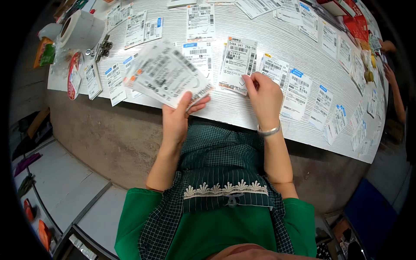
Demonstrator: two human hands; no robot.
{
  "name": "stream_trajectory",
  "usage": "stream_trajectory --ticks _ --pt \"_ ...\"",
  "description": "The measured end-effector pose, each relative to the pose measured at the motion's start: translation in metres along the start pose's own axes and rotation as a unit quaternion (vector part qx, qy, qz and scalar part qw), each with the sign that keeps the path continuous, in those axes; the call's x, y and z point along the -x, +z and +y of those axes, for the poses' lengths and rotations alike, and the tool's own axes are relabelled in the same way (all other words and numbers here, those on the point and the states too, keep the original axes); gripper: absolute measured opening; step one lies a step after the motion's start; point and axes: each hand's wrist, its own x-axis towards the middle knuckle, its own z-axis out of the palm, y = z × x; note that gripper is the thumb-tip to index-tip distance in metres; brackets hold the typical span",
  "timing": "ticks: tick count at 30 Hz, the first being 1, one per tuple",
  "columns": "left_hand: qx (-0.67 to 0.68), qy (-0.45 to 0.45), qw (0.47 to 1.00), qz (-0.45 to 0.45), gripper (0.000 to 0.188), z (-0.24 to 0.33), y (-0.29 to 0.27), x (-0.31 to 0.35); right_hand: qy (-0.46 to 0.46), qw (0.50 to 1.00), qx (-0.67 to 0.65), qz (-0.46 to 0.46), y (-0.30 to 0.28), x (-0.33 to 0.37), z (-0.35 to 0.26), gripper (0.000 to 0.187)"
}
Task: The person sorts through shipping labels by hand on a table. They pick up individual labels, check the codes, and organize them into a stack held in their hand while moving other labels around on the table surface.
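My left hand [180, 113] is closed on a fanned stack of shipping labels [167, 76], thumb on top and fingers below. The stack is slightly blurred and held over the table's front edge. My right hand [265, 93], with a silver bracelet at the wrist, pinches the lower right corner of a single shipping label [236, 63]. That label lies over or just above other labels on the white table; whether it touches them I cannot tell. Just right of this hand lie a label with a yellow mark [274, 68] and a blue-marked label [297, 93].
Many label piles cover the white wood-grain table [225, 110]. At the left stand a big white roll [82, 29], metal binder clips [104, 47] and a red-rimmed oval item [74, 76]. A red package [355, 27] lies far right. Another person's hand [389, 73] shows at the right edge.
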Motion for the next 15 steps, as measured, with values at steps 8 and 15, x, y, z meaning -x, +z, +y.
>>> stream_trajectory --ticks 8,15 --pt "0.009 -0.032 0.999 -0.026 0.034 -0.016 -0.005 0.004 0.01 0.987 -0.151 -0.048 -0.008 0.015 -0.011 0.016" --pt "-0.017 0.004 0.998 -0.062 0.034 -0.018 -0.001 0.007 -0.003 0.965 -0.237 -0.112 -0.01 0.028 -0.039 0.017"
